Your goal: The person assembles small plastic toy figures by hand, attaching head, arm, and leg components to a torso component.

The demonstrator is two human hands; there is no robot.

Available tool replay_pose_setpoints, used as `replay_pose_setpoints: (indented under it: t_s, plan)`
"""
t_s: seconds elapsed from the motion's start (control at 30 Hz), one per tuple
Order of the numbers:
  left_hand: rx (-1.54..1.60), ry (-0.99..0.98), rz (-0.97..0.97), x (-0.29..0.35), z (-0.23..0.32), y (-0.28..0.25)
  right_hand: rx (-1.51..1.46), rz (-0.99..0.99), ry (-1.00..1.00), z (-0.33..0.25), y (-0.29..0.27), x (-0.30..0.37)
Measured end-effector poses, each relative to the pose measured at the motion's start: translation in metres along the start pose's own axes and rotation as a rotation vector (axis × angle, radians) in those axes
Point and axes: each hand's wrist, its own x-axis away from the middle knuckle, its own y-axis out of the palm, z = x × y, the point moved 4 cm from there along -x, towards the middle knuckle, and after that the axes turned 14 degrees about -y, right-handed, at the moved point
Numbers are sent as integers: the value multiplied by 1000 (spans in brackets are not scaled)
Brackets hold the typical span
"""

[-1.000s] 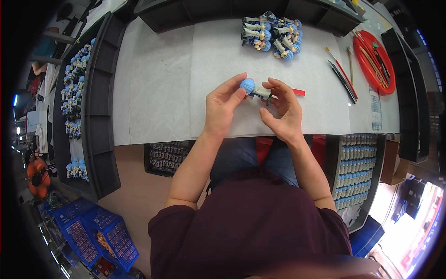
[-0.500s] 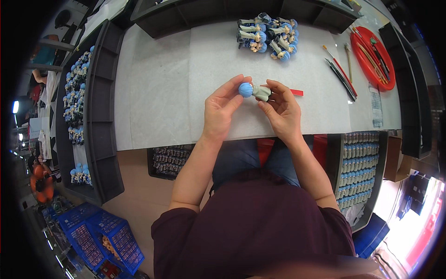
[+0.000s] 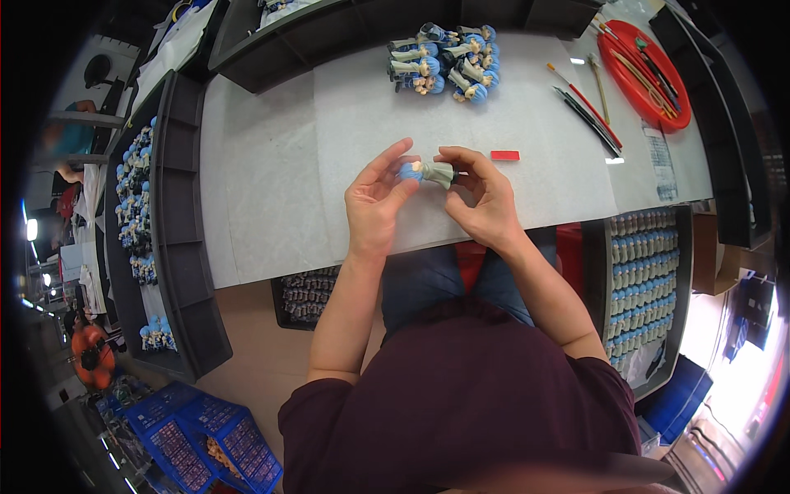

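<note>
Between my two hands a small figurine (image 3: 436, 172) with blue hair and a pale grey-green coat lies sideways above the worktable (image 3: 271, 165). My left hand (image 3: 380, 198) closes thumb and fingers around its blue head. At the dark foot end, my right hand (image 3: 485, 198) grips it between thumb and fingers. A short red strip (image 3: 504, 155) rests on the table just beyond my right fingers. Farther back lies a cluster of similar figurines (image 3: 448, 62), several of them piled close together.
Brushes and pens (image 3: 588, 119) lie at the right, near a red oval tray (image 3: 676, 123) holding more tools. Dark bins edge the table: one at the back (image 3: 329, 37), one at the left (image 3: 179, 181) with figurines. A bin of figurine rows (image 3: 646, 280) stands beside my right arm.
The figurine has turned in my fingers: its face side and dark feet now show, where mostly hair and coat showed before. The whole view has shifted slightly.
</note>
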Motion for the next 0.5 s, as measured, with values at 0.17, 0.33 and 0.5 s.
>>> replay_pose_setpoints:
  t_s: [0.17,0.33,0.5]
  plan:
    - [-51,-14,-87,-2,-3,22,157,65,-74,-8,-20,2]
    - [-216,18,-98,2,-15,23,278,194,-545,-26,-51,18]
    - [-359,-53,-14,7,-12,17,574,593,-477,-70,-176,82]
